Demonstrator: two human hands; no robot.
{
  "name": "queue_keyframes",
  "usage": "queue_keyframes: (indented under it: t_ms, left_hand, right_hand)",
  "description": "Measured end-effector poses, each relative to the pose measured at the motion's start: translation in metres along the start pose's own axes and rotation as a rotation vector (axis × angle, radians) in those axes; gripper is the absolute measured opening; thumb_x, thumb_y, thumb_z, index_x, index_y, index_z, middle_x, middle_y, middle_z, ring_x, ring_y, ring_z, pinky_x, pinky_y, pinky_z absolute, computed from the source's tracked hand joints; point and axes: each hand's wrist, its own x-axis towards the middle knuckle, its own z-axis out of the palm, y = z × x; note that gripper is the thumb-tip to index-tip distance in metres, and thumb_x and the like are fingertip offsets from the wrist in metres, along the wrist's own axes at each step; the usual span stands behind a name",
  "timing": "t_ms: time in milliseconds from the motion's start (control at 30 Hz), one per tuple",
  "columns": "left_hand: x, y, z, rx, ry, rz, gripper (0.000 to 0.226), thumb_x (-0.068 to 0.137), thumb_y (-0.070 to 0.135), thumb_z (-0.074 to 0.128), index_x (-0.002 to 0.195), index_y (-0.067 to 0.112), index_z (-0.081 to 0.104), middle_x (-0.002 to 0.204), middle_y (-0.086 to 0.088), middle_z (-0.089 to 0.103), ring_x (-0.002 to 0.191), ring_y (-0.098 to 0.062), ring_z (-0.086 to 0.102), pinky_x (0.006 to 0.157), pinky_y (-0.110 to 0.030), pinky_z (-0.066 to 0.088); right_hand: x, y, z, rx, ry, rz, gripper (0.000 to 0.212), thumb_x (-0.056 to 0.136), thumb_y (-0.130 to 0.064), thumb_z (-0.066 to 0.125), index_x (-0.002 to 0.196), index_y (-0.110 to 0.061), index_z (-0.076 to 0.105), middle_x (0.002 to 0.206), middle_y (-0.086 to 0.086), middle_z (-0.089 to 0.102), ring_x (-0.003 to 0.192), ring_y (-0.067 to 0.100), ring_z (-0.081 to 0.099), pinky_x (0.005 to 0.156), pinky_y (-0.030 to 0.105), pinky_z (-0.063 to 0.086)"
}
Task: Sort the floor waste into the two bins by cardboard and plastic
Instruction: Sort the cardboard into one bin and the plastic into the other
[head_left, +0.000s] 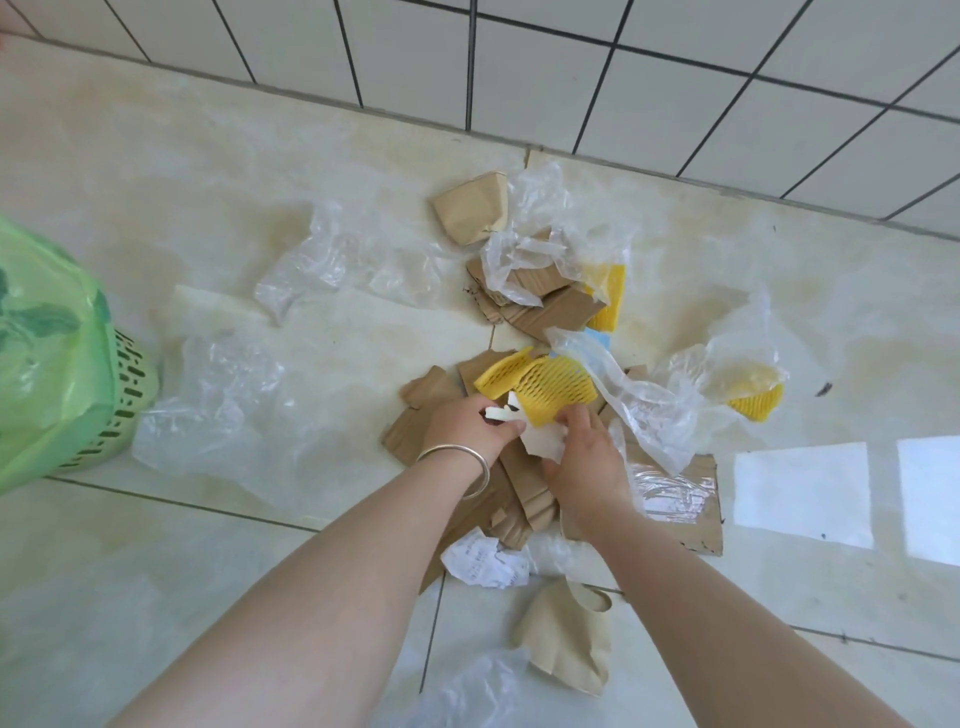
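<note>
Far left I log a green basket bin (122, 410) lined with a green plastic bag (47, 353), standing on the pale floor tiles (156, 571); only this one bin shows.

Next right, I count two crumpled clear plastic sheets: one (208, 410) just beside the bin, another (332, 260) farther up the floor, near the wall side.

Centre, I note the main pile: torn brown cardboard pieces (415, 431) spread flat under both hands. My left hand (467, 426), a silver bangle (462, 462) at its wrist, has fingers and thumb curled round a small white scrap (498, 414). Just right of it, a yellow foam net (540, 387) lies on top of the cardboard, touching the scrap. My right hand (582, 467) has curled fingers closed on a white piece (543, 444) at the net's lower edge; whether it also pinches the net, I cannot tell.

Above the pile I see a folded brown paper piece (470, 213), and right of it a clear bag (545, 228) draped over more cardboard (550, 306) and a second yellow foam piece (608, 296).

Below the hands: a crumpled white receipt (483, 564), then a torn paper cup (566, 639).

Right of the hands, a long clear plastic bag (644, 410) trails over a flat cardboard sheet with tape (675, 493). Farthest right, a third yellow net (756, 402) sits partly inside clear plastic.

The white tiled wall (675, 78) runs along the top.
</note>
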Motion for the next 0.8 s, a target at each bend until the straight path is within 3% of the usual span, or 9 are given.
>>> queue_keyframes:
  t_ms: [133, 267, 367, 467, 533, 633, 700, 800]
  left_hand:
    - [0.000, 0.006, 0.013, -0.150, -0.047, -0.030, 0.016, 0.079, 0.033, 0.071, 0.087, 0.019, 0.068, 0.084, 0.004, 0.063, 0.081, -0.013, 0.059, 0.076, -0.020, 0.042]
    - [-0.004, 0.013, 0.023, -0.332, -0.052, -0.111, 0.009, 0.080, 0.021, 0.066, 0.088, 0.021, 0.067, 0.100, -0.008, 0.071, 0.097, -0.025, 0.066, 0.091, -0.036, 0.054]
    - [-0.005, 0.013, 0.022, -0.337, -0.045, -0.140, 0.031, 0.078, 0.015, 0.058, 0.107, 0.021, 0.068, 0.107, -0.008, 0.071, 0.100, -0.028, 0.066, 0.090, -0.040, 0.054]
    - [-0.009, 0.009, 0.015, -0.283, -0.045, -0.124, 0.036, 0.082, 0.014, 0.055, 0.116, 0.020, 0.064, 0.112, -0.008, 0.069, 0.103, -0.029, 0.064, 0.092, -0.040, 0.053]
    - [-0.011, 0.004, 0.010, -0.195, -0.039, -0.092, 0.037, 0.085, 0.014, 0.053, 0.122, 0.019, 0.060, 0.113, -0.007, 0.067, 0.103, -0.029, 0.063, 0.093, -0.035, 0.051]
    - [-0.013, -0.004, 0.000, -0.047, -0.022, -0.026, 0.034, 0.088, 0.016, 0.051, 0.122, 0.018, 0.058, 0.100, -0.007, 0.063, 0.097, -0.026, 0.060, 0.082, -0.024, 0.043]
    - [-0.014, -0.009, -0.009, 0.053, 0.004, 0.000, 0.033, 0.089, 0.017, 0.051, 0.121, 0.018, 0.057, 0.103, -0.008, 0.065, 0.099, -0.027, 0.060, 0.078, -0.024, 0.040]
    - [-0.015, -0.020, -0.026, 0.175, 0.035, -0.004, 0.033, 0.089, 0.018, 0.047, 0.121, 0.019, 0.056, 0.116, -0.013, 0.064, 0.108, -0.031, 0.057, 0.088, -0.031, 0.044]
  right_hand:
    - [-0.002, 0.004, -0.003, 0.085, 0.068, -0.021, 0.017, 0.083, -0.012, 0.062, 0.098, -0.008, 0.057, 0.107, 0.003, 0.060, 0.082, 0.014, 0.044, 0.070, 0.022, 0.030]
    - [-0.009, 0.004, -0.003, 0.152, 0.123, -0.079, 0.006, 0.081, -0.010, 0.064, 0.084, -0.005, 0.064, 0.097, 0.006, 0.063, 0.081, 0.022, 0.057, 0.066, 0.028, 0.040]
    - [-0.017, 0.005, -0.001, 0.150, 0.111, -0.112, 0.013, 0.083, -0.016, 0.065, 0.094, -0.009, 0.062, 0.102, 0.001, 0.060, 0.089, 0.019, 0.059, 0.071, 0.028, 0.043]
    - [-0.022, 0.006, -0.001, 0.136, 0.121, -0.112, 0.020, 0.089, -0.021, 0.057, 0.107, -0.014, 0.061, 0.110, -0.001, 0.061, 0.095, 0.016, 0.059, 0.075, 0.026, 0.042]
    - [-0.022, 0.005, -0.002, 0.104, 0.130, -0.089, 0.028, 0.093, -0.020, 0.048, 0.119, -0.016, 0.058, 0.114, 0.000, 0.062, 0.101, 0.020, 0.059, 0.079, 0.028, 0.042]
    - [-0.016, 0.005, -0.007, -0.021, 0.120, -0.009, 0.041, 0.094, -0.016, 0.041, 0.135, -0.016, 0.046, 0.118, 0.010, 0.062, 0.110, 0.030, 0.056, 0.075, 0.031, 0.040]
    - [-0.012, 0.007, -0.010, -0.077, 0.111, 0.044, 0.042, 0.095, -0.020, 0.040, 0.136, -0.015, 0.043, 0.119, 0.011, 0.061, 0.112, 0.031, 0.055, 0.078, 0.032, 0.043]
    - [-0.011, 0.007, -0.010, -0.100, 0.060, 0.065, 0.037, 0.095, -0.021, 0.040, 0.129, -0.016, 0.053, 0.125, 0.008, 0.057, 0.114, 0.028, 0.054, 0.083, 0.033, 0.045]
